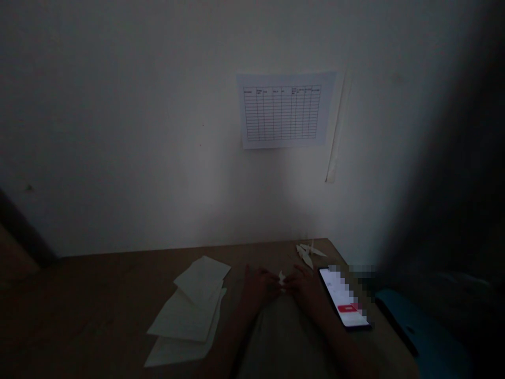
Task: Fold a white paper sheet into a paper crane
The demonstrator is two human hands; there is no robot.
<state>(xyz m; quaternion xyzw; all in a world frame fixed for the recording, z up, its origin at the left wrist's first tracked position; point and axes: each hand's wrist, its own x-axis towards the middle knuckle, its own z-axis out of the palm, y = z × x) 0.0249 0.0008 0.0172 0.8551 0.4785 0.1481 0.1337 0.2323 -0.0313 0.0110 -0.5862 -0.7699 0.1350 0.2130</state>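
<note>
Both my hands meet over the middle of the table, pinching a small piece of folded white paper (pixel 281 277) between them. My left hand (pixel 261 285) grips its left side, and my right hand (pixel 303 286) has its fingers on the right side. Only a pale tip and a narrow strip of the paper show between the fingertips; its full shape is hidden. Beyond my right hand lie several slim folded paper pieces (pixel 304 256). To the left of my left hand, a few loose sheets of paper (pixel 189 315) overlap one another.
A phone (pixel 343 297) with its screen lit lies right of my right forearm. The wooden table (pixel 118 295) meets a pale wall with a printed chart (pixel 282 113) on it. Past the table's right edge is a blue object (pixel 422 326). The room is dim.
</note>
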